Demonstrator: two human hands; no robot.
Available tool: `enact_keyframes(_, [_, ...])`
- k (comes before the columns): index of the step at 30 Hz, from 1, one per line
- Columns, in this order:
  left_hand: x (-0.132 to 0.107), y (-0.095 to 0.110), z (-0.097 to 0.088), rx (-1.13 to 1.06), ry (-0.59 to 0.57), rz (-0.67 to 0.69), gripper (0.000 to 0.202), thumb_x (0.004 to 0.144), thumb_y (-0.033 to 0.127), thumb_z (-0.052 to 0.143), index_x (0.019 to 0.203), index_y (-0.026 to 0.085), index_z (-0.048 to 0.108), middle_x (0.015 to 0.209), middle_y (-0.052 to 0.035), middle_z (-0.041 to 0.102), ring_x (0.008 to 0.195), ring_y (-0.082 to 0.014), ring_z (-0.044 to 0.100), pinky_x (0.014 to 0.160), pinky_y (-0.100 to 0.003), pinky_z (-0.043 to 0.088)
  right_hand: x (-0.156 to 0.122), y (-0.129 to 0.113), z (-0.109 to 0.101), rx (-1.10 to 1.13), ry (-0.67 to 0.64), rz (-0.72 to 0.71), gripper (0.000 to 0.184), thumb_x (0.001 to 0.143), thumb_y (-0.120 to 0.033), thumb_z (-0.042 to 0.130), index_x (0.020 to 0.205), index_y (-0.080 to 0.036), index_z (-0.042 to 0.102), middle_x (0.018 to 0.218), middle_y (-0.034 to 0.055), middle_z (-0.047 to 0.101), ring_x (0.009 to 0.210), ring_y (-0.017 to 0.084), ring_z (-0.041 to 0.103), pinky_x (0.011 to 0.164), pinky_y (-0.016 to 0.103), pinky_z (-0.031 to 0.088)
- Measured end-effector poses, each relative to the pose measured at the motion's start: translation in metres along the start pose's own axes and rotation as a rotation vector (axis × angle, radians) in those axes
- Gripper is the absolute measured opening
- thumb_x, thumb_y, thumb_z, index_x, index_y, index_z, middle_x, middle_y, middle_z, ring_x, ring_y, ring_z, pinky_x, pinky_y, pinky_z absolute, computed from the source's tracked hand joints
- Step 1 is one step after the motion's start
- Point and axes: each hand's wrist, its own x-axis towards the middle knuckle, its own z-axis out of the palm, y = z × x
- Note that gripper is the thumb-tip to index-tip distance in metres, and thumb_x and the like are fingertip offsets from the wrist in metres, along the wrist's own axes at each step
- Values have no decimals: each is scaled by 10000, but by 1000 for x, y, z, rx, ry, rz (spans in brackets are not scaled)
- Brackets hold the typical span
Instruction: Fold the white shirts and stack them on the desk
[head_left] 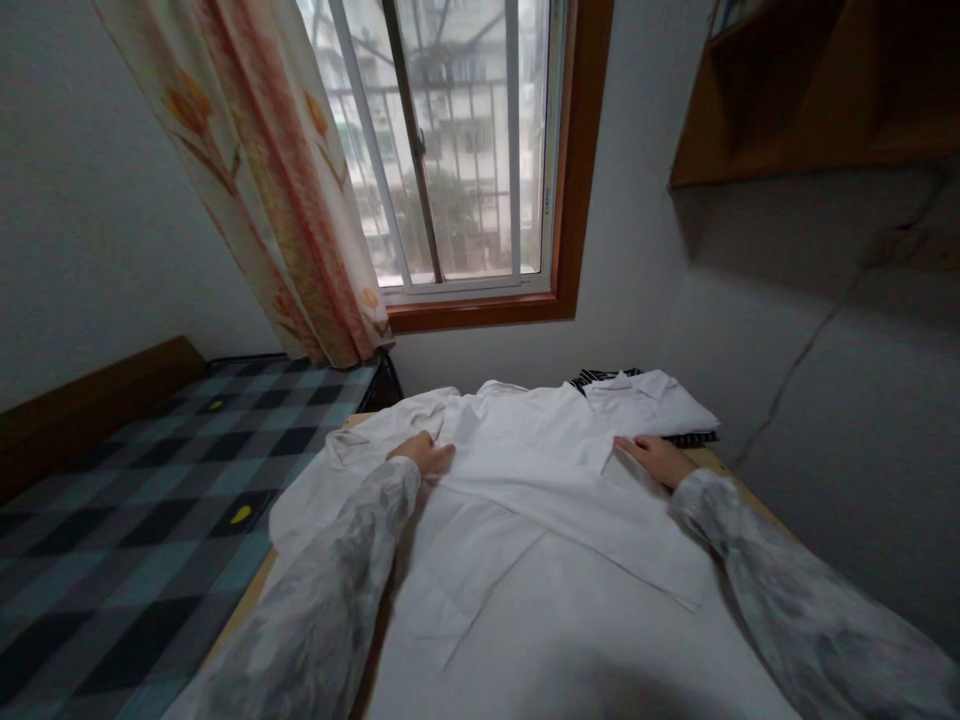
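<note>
Both hands lie flat and open on the white shirt (540,470), left hand (424,453) and right hand (654,457) holding nothing; smoothing outward from the collar would best keep the folded sleeve flat on the tabletop (724,470).

A floral curtain (277,190) hangs at the left of a barred window (457,140) with a brown wooden frame (581,160); a wooden shelf (810,90) sits high on the right wall. A bed with a dark checked cover (150,490) lies left of the tabletop (721,467); a striped garment (600,377) peeks out at the tabletop's far end.
</note>
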Motion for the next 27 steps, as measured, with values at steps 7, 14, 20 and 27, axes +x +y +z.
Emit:
enact_keyframes(7, [-6, -2, 6, -12, -32, 57, 239, 876, 436, 659, 873, 205, 719, 1043, -91, 793, 1036, -261, 737, 855, -289, 508, -8, 5, 13, 67, -102, -58, 424, 887, -538, 580, 857, -184, 811, 830, 61, 796, 837, 248, 708, 713, 282, 462])
enact_keyframes(14, [-10, -14, 6, -49, -127, 0, 305, 756, 470, 811, 837, 205, 685, 878, -64, 785, 909, -275, 753, 749, -294, 519, -24, 31, 4, 165, -241, 18, 532, 746, -710, 713, 688, -183, 755, 721, 78, 748, 714, 253, 662, 620, 307, 448])
enact_keyframes(20, [5, 8, 8, -55, -17, 8, 407, 927, 545, 645, 1092, 176, 694, 1136, -133, 793, 1072, -281, 740, 850, -301, 532, -1, 4, 8, 14, -72, -28, 419, 848, -613, 661, 774, -208, 739, 814, 67, 756, 782, 222, 659, 710, 295, 449])
enact_keyframes(27, [-16, -4, 21, 50, -3, -4, 351, 965, 473, 586, 1129, 177, 679, 1256, -186, 755, 1181, -329, 710, 916, -351, 513, -14, 21, 21, -19, -90, -98, 335, 897, -512, 586, 773, -218, 686, 748, 35, 698, 727, 200, 620, 667, 282, 418])
